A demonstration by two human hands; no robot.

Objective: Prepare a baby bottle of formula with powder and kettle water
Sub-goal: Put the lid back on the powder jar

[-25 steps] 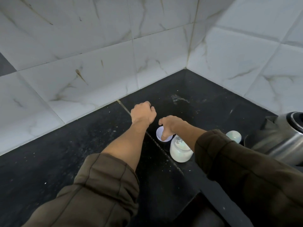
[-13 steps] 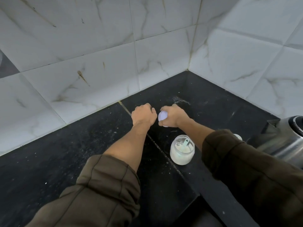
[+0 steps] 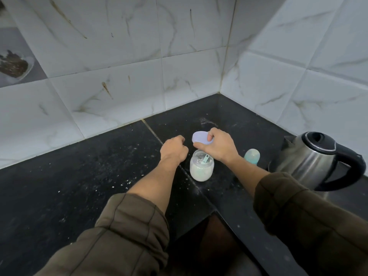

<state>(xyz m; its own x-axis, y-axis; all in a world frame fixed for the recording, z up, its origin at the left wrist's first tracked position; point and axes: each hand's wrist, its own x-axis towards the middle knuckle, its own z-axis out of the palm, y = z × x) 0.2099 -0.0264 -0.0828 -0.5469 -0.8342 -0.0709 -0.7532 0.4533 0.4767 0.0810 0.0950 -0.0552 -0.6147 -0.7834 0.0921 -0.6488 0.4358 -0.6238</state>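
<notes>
- Nearest, two brown sleeves (image 3: pixel 127 232) fill the bottom of the view, both pushed up so the forearms are bare.
- Between the arms, a step cuts into the edge of the black counter (image 3: pixel 59 186). Small white specks lie scattered on its surface.
- Further on, a small clear jar (image 3: pixel 201 169) stands upright on the counter, just in front of the two hands. It is open on top and is filled with white powder. A light green scoop (image 3: pixel 206 159) stands inside it, its handle leaning up toward the rim.
- The left hand (image 3: pixel 173 151) is just left of the jar, closed into a loose fist. I cannot tell if it holds anything or if it touches the jar.
- The right hand (image 3: pixel 218 146) is above and a little behind the jar. It is closed on a round pale purple lid (image 3: pixel 200 138), with the thumb under the lid and the fingers over its right edge. The lid is lifted and tilted, apart from the jar.
- To the right of the right wrist, a pale green baby bottle (image 3: pixel 252 157) is partly hidden by the forearm.
- At the far right, a steel kettle (image 3: pixel 310 162) with black lid and handle stands near the bottle.
- Behind all, white marbled wall tiles (image 3: pixel 179 56) meet in a corner.
</notes>
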